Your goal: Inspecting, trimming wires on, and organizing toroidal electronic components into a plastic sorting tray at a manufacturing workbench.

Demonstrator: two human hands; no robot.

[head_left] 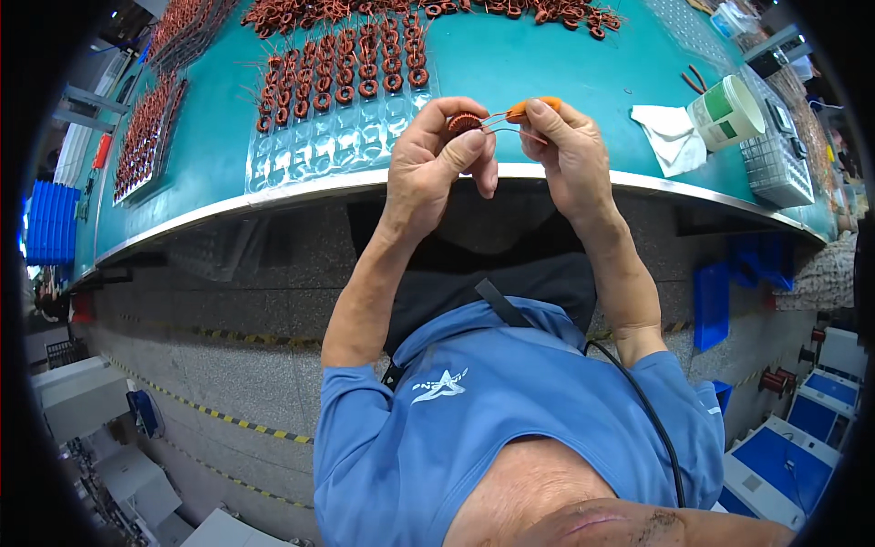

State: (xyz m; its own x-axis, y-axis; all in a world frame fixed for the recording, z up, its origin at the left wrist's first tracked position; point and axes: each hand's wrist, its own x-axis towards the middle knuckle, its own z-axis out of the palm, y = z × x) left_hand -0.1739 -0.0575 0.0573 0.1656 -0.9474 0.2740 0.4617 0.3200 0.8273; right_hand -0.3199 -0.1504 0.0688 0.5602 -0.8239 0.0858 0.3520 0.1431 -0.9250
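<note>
My left hand (442, 150) pinches a small copper-wound ring coil (465, 121) between thumb and fingers, just above the front edge of the teal workbench (510, 64). My right hand (567, 146) grips an orange-handled tool (533, 108) whose tip meets the coil's wire leads (510, 129). Both hands are held close together over the bench edge. A clear plastic tray (337, 118) lies to the left of my hands, its far rows filled with several finished coils and its near pockets bare.
More coil trays (146, 137) lie at the far left and loose coils (538, 11) along the back. A white-and-green cup (726, 111), a white cloth (670, 135) and a grey basket (777, 159) sit at the right. Blue bins (50, 219) stand at left.
</note>
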